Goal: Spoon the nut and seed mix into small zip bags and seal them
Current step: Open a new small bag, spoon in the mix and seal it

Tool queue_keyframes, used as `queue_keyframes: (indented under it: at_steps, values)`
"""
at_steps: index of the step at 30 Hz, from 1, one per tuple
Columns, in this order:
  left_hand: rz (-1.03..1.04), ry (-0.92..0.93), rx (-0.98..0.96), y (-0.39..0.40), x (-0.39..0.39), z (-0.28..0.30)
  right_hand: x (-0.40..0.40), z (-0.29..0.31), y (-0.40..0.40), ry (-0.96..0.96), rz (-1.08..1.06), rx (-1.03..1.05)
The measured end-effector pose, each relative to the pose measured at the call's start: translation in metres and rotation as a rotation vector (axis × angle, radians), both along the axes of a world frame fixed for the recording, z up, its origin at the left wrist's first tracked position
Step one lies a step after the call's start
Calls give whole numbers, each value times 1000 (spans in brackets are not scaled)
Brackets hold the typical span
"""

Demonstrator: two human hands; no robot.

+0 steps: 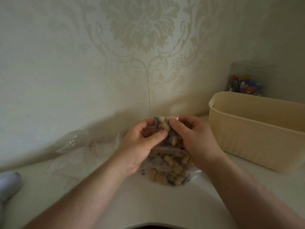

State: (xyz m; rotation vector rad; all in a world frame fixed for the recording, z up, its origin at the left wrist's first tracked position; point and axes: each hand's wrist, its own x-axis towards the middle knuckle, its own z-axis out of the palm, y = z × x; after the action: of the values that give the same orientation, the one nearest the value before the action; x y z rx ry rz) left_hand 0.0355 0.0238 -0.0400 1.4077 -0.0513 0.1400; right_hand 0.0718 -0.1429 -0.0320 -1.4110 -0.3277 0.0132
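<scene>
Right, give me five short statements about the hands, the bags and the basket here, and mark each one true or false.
1. Both the left hand and the right hand hold one small filled zip bag. True.
2. The beige plastic basket stands to the person's left. False: it stands to the right.
3. A larger bag of nut and seed mix lies on the table below the hands. True.
4. A spoon is in the right hand. False: no spoon shows; that hand pinches the small bag.
5. The empty zip bags lie inside the basket. False: they lie on the table to the left.
</scene>
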Motion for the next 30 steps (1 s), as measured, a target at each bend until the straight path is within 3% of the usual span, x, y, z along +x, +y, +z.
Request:
queue_keyframes:
  at_steps: [8, 13, 19, 30]
  values:
    - [113, -45, 5, -3, 0, 2, -3, 2, 0, 47, 105, -8]
    - [81, -23, -59, -1, 0, 3, -2, -3, 1, -68, 76, -130]
    - [-59, 40, 2, 0, -2, 2, 0, -2, -1, -53, 12, -51]
    - [9, -45, 21, -2, 0, -4, 2, -5, -4, 24, 171, -11]
